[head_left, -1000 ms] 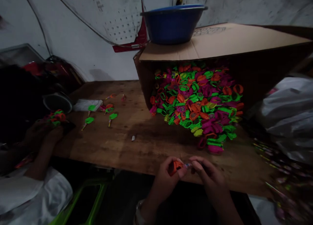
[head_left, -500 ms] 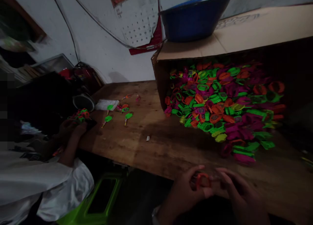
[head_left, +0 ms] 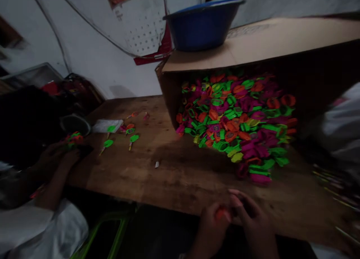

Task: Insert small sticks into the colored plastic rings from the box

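At the table's near edge, my left hand (head_left: 208, 229) is closed around a small orange plastic toy watch (head_left: 221, 214), mostly hidden by the fingers. My right hand (head_left: 254, 223) meets it from the right, its thumb and fingers drawn together at the watch. Whatever sits between those right fingertips is blurred and I cannot make it out. Beyond both hands, a heap of green, orange, magenta and yellow toy watches (head_left: 232, 125) spills from a cardboard box (head_left: 253, 47) lying on its side.
On the wooden table (head_left: 135, 180) lie several green pieces with thin sticks (head_left: 134, 138), a white packet (head_left: 108, 125) and a white scrap (head_left: 156, 164). A blue basin (head_left: 201, 30) rests on the box. Another person's arm (head_left: 57, 180) works at left; thin sticks (head_left: 337, 191) lie at right.
The view has swung right, so the scene sits further left. My hands have come closer together, and the orange watch is more covered. A pale sleeve now shows at the right edge.
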Tool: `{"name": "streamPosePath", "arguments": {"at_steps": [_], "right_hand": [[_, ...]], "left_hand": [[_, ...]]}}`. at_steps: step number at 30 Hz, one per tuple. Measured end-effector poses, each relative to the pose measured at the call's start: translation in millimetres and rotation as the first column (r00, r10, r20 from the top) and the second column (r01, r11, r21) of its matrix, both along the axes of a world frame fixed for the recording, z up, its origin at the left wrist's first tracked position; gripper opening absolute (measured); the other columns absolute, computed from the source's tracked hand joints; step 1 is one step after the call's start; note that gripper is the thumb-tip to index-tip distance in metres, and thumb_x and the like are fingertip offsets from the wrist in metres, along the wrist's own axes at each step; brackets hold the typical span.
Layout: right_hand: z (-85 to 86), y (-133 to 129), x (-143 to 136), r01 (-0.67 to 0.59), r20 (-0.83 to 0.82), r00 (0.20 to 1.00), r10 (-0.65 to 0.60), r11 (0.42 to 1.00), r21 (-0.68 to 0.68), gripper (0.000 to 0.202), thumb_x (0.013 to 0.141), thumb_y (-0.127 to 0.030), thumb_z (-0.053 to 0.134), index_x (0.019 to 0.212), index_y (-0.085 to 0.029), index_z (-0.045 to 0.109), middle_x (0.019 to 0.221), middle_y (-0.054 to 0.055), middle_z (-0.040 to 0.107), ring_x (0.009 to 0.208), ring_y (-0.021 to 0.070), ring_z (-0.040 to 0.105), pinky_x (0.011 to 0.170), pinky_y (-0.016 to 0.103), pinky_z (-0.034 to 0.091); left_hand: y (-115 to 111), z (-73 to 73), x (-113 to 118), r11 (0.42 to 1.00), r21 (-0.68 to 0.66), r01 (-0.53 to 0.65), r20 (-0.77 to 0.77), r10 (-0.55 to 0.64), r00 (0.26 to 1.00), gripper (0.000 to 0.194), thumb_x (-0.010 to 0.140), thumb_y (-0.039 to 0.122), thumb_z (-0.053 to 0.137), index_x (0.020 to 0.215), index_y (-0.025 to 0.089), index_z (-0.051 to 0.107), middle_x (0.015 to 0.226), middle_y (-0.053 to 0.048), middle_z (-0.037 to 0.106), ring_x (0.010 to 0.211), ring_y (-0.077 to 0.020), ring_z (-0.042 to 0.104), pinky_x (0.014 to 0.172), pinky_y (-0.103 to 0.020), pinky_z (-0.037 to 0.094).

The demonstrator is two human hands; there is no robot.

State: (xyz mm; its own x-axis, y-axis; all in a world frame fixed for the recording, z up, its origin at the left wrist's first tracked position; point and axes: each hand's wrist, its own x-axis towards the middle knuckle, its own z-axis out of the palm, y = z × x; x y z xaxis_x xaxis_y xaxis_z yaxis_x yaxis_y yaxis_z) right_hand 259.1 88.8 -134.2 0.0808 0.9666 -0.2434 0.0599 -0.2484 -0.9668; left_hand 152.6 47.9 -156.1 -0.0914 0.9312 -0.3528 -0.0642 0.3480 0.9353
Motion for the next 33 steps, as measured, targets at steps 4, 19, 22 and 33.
{"name": "streamPosePath", "arguments": {"at_steps": [4, 19, 22, 33], "right_hand": [[-1.5, 3.8, -3.3, -0.032, -0.128, 0.991, 0.031, 0.999, -0.008, 0.051, 0.064, -0.061, 0.07, 0.09, -0.017, 0.075, 0.06, 0.003, 0.065, 0.054, 0.0184, 0.058, 0.048, 0.025, 0.049], [-16.4, 11.2, 9.7, -0.062, -0.206, 0.977, 0.053, 0.997, -0.037, 0.05, 0.068, -0.059, 0.072, 0.096, -0.017, 0.077, 0.066, 0.005, 0.067, 0.062, 0.021, 0.063, 0.058, 0.029, 0.053], [-20.2, 10.8, 9.2, -0.088, -0.166, 0.983, 0.079, 0.995, -0.046, 0.052, 0.066, -0.06, 0.072, 0.096, -0.018, 0.077, 0.063, 0.004, 0.066, 0.058, 0.0203, 0.061, 0.054, 0.029, 0.052], [3.5, 12.1, -6.5, -0.362, -0.031, 0.931, 0.364, 0.93, 0.063, 0.042, 0.075, -0.056, 0.068, 0.093, -0.019, 0.073, 0.063, 0.002, 0.065, 0.058, 0.0177, 0.06, 0.057, 0.026, 0.051]], "left_hand": [[4.0, -16.1, 3.7, 0.998, -0.031, -0.05, 0.01, 0.051, 0.999, 0.064, 0.07, 0.071, 0.055, 0.088, 0.011, 0.067, 0.071, -0.004, 0.058, 0.061, -0.0132, 0.046, 0.059, -0.026, 0.039], [10.8, -26.9, 0.8, 0.99, -0.086, 0.107, 0.041, -0.104, 0.994, 0.067, 0.073, 0.078, 0.048, 0.084, 0.014, 0.062, 0.055, 0.003, 0.045, 0.048, -0.0101, 0.037, 0.046, -0.023, 0.028], [11.2, -24.5, -6.0, 0.977, -0.107, 0.187, 0.007, -0.187, 0.982, 0.053, 0.077, 0.067, 0.054, 0.081, 0.015, 0.064, 0.064, -0.001, 0.056, 0.06, -0.0138, 0.049, 0.056, -0.024, 0.038], [-22.7, 35.2, -74.3, 0.995, 0.095, 0.027, -0.117, -0.016, 0.993, 0.032, 0.079, 0.035, 0.06, 0.104, 0.018, 0.072, 0.104, -0.009, 0.071, 0.098, -0.0241, 0.061, 0.088, -0.031, 0.044]]}}
